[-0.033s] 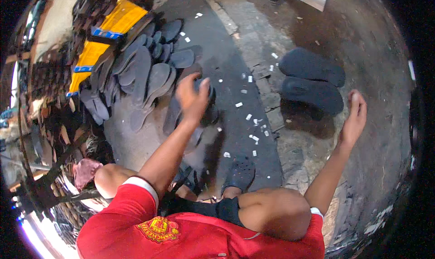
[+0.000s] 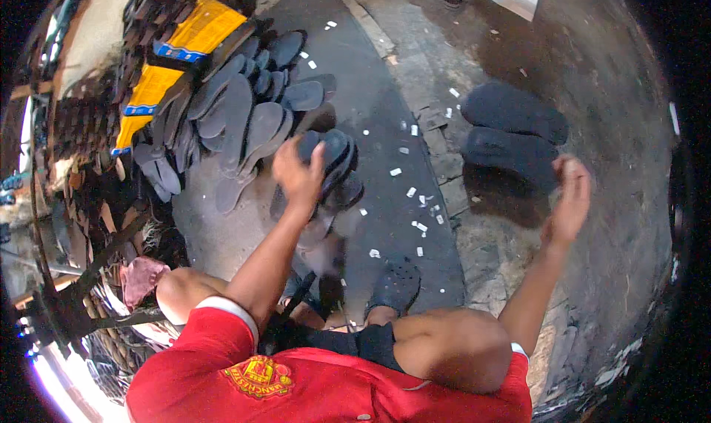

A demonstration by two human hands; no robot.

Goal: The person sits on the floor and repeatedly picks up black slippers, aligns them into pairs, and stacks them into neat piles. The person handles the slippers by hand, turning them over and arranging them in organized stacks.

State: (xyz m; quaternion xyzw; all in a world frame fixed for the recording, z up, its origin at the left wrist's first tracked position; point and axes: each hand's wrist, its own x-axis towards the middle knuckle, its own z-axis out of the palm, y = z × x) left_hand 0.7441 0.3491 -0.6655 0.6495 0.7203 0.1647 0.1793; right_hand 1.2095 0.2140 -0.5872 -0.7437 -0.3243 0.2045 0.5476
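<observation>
Matte, dark grey soles, flat and long with rounded ends, lie on a rough floor (image 2: 622,149) of worn, stained concrete and on a smoother dark mat (image 2: 385,75) that curves across it. On the right, two thick stacks of dark soles (image 2: 514,113) lie side by side, with a grainy, almost black surface and rounded outlines slightly narrowed along the middle. The right hand (image 2: 570,201) is just beside the near stack's right end, its fingers stretched out and loosely together, grasping nothing visible; whether the fingertips touch the stack cannot be told. The left hand (image 2: 298,182) is open, thumb apart from the fingers, at a small cluster of dark soles (image 2: 339,160); contact there cannot be told either. Beyond that hand spreads a loose heap of grey soles (image 2: 237,116), overlapping too much to count, beside yellow packaging (image 2: 211,27) with blue bands. More than a dozen small white scraps (image 2: 396,172) dot the mat and its edge. One dark, hole-pierced clog (image 2: 395,286) shows on the person's foot, and one crumpled pink cloth (image 2: 143,279) lies by the left knee.
</observation>
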